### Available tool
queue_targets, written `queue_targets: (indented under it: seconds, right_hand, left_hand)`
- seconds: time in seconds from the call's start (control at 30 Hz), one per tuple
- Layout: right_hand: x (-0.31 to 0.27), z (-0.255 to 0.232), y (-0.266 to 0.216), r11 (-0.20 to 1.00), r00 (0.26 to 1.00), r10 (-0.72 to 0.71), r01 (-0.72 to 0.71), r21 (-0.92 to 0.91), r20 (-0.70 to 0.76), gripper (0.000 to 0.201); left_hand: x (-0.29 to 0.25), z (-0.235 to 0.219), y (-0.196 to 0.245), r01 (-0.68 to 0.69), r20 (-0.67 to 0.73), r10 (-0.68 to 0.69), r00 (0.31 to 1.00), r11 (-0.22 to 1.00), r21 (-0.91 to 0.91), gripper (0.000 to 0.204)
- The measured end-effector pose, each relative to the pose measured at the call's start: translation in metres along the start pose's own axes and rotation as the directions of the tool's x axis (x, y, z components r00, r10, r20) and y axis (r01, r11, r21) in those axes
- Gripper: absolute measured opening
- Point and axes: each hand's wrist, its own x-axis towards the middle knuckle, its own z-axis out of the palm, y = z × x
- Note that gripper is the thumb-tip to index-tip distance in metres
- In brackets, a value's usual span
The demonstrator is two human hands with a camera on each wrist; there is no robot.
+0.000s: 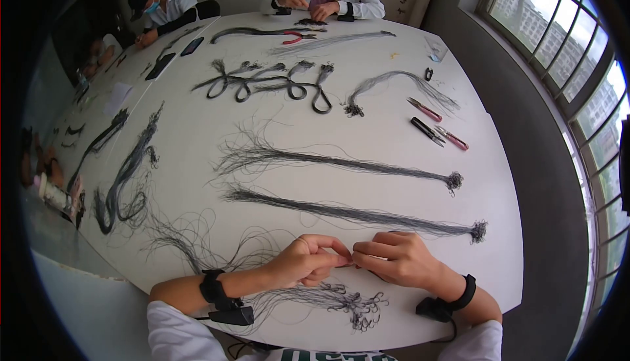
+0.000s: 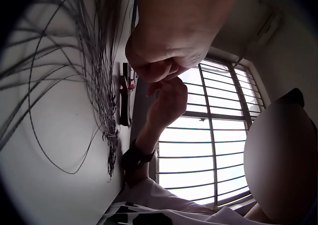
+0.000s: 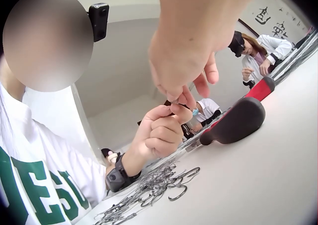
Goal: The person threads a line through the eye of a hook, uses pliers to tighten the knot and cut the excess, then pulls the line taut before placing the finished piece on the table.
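Observation:
Near the table's front edge, my left hand and right hand meet at their fingertips. Both seem to pinch a thin dark strand, mostly hidden by the fingers. The right wrist view shows the left hand with thumb and index together, against the fingertips of the right hand. Below the hands lies a bundle of dark wiry strands with curled, hook-like ends. In the left wrist view its loose strands spread beside the left hand.
Two long strand bundles lie beyond the hands. A red and black handled tool is close to the right hand. Snips, looped bundles and pliers lie farther back. Other people sit around the table.

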Motion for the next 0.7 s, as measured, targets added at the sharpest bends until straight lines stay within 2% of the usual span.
queue_targets:
  seconds: [0.07, 0.13, 0.17, 0.23, 0.27, 0.33, 0.4, 0.5, 0.6, 0.67, 0.7]
  right_hand:
    - [0.001, 0.001, 0.000, 1.000, 1.000, -0.001, 0.001, 0.000, -0.001, 0.023]
    - [0.002, 0.000, -0.001, 0.996, 0.996, 0.087, -0.088, -0.015, -0.018, 0.025]
    - [0.002, -0.003, -0.003, 0.996, 0.996, 0.086, -0.086, -0.015, -0.016, 0.025]
    - [0.000, -0.010, -0.006, 0.959, 0.961, 0.273, -0.269, -0.085, 0.036, 0.035]
    - [-0.003, -0.011, -0.006, 0.960, 0.962, 0.270, -0.266, -0.085, 0.040, 0.035]
    - [-0.011, -0.010, -0.008, 0.950, 0.941, 0.287, -0.256, -0.176, 0.177, 0.047]
    - [-0.015, -0.005, -0.010, 0.949, 0.934, 0.295, -0.263, -0.172, 0.200, 0.048]
    - [-0.016, -0.003, -0.011, 0.946, 0.931, 0.313, -0.289, -0.145, 0.188, 0.041]
    - [-0.018, -0.001, -0.008, 0.955, 0.925, 0.281, -0.243, -0.170, 0.257, 0.031]
    - [-0.019, 0.004, -0.005, 0.964, 0.952, 0.250, -0.228, -0.136, 0.177, 0.023]
    - [-0.018, 0.002, -0.004, 0.964, 0.951, 0.251, -0.229, -0.132, 0.181, 0.023]
  left_hand:
    - [0.000, 0.001, 0.000, -0.019, -0.029, 0.019, 0.999, 1.000, 0.021, 0.012]
    - [0.001, 0.002, -0.001, -0.036, -0.057, 0.038, 0.998, 0.998, 0.043, 0.012]
    - [0.000, 0.002, -0.001, -0.071, -0.098, 0.074, 0.992, 0.997, 0.031, 0.012]
    - [0.000, 0.001, -0.002, -0.111, -0.140, 0.112, 0.984, 0.994, 0.017, 0.011]
    - [0.000, 0.000, -0.003, -0.139, -0.181, 0.141, 0.973, 0.990, 0.023, 0.010]
    - [0.001, 0.000, -0.003, -0.169, -0.222, 0.171, 0.960, 0.985, 0.027, 0.009]
    - [0.002, -0.001, -0.003, -0.211, -0.265, 0.211, 0.941, 0.977, 0.026, 0.010]
    - [0.002, -0.003, -0.004, -0.237, -0.311, 0.231, 0.922, 0.971, 0.020, 0.009]
    - [0.001, -0.006, -0.004, -0.256, -0.335, 0.243, 0.910, 0.967, 0.004, 0.008]
    - [0.001, -0.006, -0.002, -0.255, -0.341, 0.238, 0.909, 0.967, -0.007, 0.008]
    - [0.001, -0.006, -0.001, -0.256, -0.347, 0.236, 0.908, 0.967, -0.013, 0.008]
